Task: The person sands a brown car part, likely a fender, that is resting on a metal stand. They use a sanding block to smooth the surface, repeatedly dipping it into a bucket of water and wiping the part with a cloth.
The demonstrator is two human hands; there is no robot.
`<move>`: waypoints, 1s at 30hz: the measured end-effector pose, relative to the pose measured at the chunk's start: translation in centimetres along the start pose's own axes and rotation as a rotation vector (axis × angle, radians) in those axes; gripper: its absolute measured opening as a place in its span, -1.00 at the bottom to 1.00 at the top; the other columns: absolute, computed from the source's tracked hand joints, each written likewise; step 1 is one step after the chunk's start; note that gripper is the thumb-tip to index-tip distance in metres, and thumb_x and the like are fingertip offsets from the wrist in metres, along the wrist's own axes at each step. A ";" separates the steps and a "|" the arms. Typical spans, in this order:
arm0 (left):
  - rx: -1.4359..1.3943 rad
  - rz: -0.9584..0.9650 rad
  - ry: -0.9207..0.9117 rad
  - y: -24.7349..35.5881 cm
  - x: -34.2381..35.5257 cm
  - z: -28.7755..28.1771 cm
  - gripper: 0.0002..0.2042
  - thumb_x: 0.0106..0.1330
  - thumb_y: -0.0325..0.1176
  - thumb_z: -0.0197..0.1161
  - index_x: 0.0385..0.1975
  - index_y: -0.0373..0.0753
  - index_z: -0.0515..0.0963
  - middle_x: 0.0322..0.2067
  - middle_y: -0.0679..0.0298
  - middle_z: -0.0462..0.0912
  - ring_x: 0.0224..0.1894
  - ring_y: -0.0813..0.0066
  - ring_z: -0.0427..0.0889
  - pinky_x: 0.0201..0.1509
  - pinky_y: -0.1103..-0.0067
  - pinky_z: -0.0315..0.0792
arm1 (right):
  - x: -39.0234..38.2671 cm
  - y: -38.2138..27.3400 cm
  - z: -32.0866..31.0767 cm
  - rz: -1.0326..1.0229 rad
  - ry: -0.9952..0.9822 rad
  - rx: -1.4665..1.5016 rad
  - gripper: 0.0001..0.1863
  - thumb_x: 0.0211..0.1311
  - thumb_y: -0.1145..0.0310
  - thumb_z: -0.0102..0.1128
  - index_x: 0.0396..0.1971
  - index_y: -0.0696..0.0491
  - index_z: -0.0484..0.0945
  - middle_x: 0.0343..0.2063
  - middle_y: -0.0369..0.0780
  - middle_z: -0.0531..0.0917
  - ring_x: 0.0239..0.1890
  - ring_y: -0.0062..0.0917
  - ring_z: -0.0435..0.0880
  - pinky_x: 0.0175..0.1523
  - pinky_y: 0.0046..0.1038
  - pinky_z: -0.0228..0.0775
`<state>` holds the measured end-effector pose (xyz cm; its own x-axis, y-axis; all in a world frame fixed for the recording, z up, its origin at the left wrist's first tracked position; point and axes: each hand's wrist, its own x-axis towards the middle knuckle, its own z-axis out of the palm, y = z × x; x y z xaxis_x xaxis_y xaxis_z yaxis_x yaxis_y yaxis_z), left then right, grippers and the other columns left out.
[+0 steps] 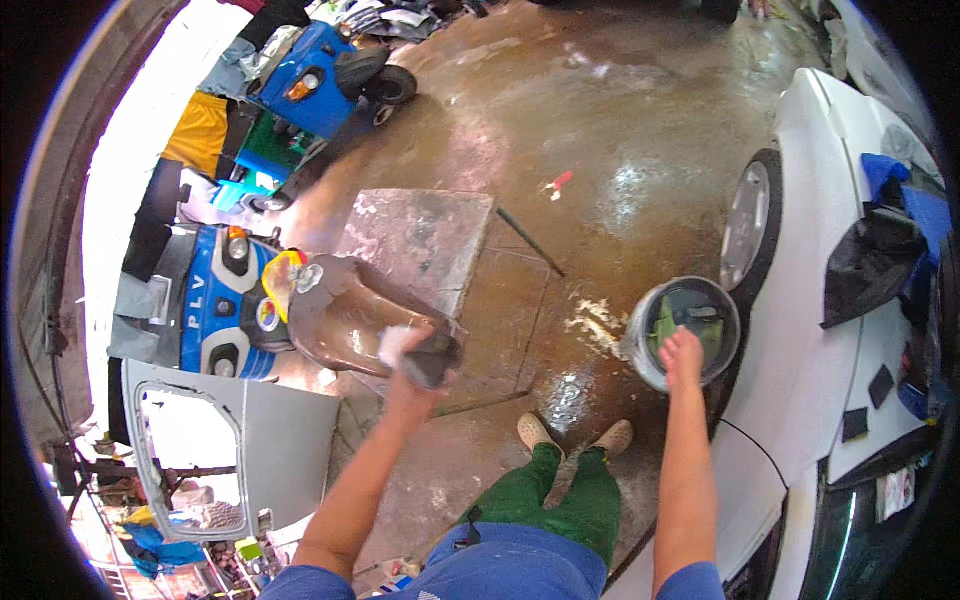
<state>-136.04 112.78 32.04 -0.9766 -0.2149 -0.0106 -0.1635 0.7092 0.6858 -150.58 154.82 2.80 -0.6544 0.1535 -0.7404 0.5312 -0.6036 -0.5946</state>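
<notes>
My left hand is closed round a dark grey pad, slightly blurred, at the near end of a glossy brown curved body panel. A pale patch shows beside those fingers; I cannot tell what it is. The panel lies on a worn, paint-stained table, with a yellow and red piece at its far left end. My right hand is over a round bucket of dark water, fingers bunched together. A green piece lies in the bucket by the fingertips; whether they grip it is unclear.
A white car stands along the right, its front wheel beside the bucket. Blue three-wheelers are at the left. A grey door panel with a window opening stands near left. The brown floor looks wet.
</notes>
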 end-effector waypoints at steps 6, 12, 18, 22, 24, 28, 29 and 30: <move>-0.025 0.306 0.245 -12.1 7.8 -13.6 -0.15 0.22 -0.65 0.43 0.50 0.01 0.21 0.62 0.02 0.03 0.57 0.02 0.24 0.56 0.32 0.29 | 11.3 4.3 -2.4 0.030 0.286 0.191 -0.43 0.46 0.19 0.17 0.37 0.13 0.43 0.21 -0.02 0.62 0.20 -0.15 0.64 0.34 -0.03 0.46; 0.611 0.586 -0.009 -16.4 12.1 -14.1 -0.26 0.16 -0.65 0.37 0.36 -0.02 0.29 0.61 -0.08 0.01 0.41 -0.26 0.45 0.28 0.24 0.58 | 9.1 2.3 -5.8 0.035 -0.247 0.581 -0.73 0.53 0.18 0.08 -0.39 -0.05 0.57 -0.44 -0.30 0.67 -0.33 -0.48 0.68 -0.19 -0.31 0.60; 0.452 0.693 -0.058 -21.7 13.5 -14.5 -0.14 0.13 -0.65 0.42 0.43 0.03 0.19 0.61 -0.17 -0.07 0.50 -0.34 0.27 0.46 0.16 0.42 | -13.4 6.5 18.7 0.170 -0.693 0.383 -0.80 0.47 0.24 0.16 -0.31 0.01 0.64 -0.38 -0.25 0.71 -0.31 -0.43 0.69 -0.08 -0.26 0.63; 0.327 0.773 0.046 -21.5 15.7 -12.4 -0.01 0.10 -0.66 0.47 0.52 0.05 0.06 0.60 -0.21 -0.10 0.56 -0.39 0.11 0.56 0.09 0.27 | -23.8 16.9 32.3 -0.111 -0.600 0.192 -0.72 0.52 0.24 0.08 -0.25 0.11 0.66 -0.30 -0.16 0.75 -0.23 -0.31 0.76 -0.02 -0.13 0.67; 0.265 0.757 0.018 -21.6 16.0 -12.1 -0.05 0.15 -0.68 0.41 0.53 0.03 0.06 0.60 -0.21 -0.10 0.57 -0.37 0.07 0.58 0.10 0.25 | -28.0 21.6 37.2 -0.335 -0.423 -0.102 -0.66 0.57 0.23 0.01 -0.14 0.19 0.65 -0.21 -0.07 0.75 -0.11 -0.22 0.74 0.14 -0.12 0.60; 0.297 0.688 0.003 -22.2 15.5 -11.7 -0.12 0.27 -0.69 0.27 0.55 0.00 0.01 0.61 -0.17 -0.12 0.57 -0.33 0.09 0.56 0.13 0.29 | -35.4 32.2 40.8 -0.871 -0.229 -0.634 -0.42 0.58 0.17 -0.04 0.35 0.34 0.39 0.36 0.19 0.42 0.45 -0.01 0.36 0.55 0.01 0.11; 0.297 0.677 -0.003 -22.7 15.0 -12.0 -0.12 0.28 -0.68 0.27 0.55 0.01 0.01 0.61 -0.16 -0.12 0.57 -0.33 0.09 0.55 0.14 0.30 | -37.0 33.9 40.9 -0.930 -0.195 -0.798 -0.35 0.59 0.14 -0.04 0.41 0.37 0.30 0.43 0.23 0.29 0.53 0.02 0.22 0.59 0.02 -0.02; 0.299 0.674 0.007 -22.9 15.0 -12.3 -0.13 0.29 -0.67 0.26 0.56 0.02 0.00 0.61 -0.16 -0.12 0.57 -0.32 0.09 0.55 0.14 0.31 | -37.7 34.7 41.2 -1.001 -0.165 -0.960 -0.28 0.59 0.11 -0.03 0.46 0.39 0.21 0.51 0.26 0.17 0.60 0.05 0.08 0.64 0.04 -0.15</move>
<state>-145.22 85.04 25.14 -0.8780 0.3288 0.3480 0.4396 0.8416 0.3139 -129.69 95.87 23.00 -0.9900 0.0624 0.1265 -0.0811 0.4818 -0.8725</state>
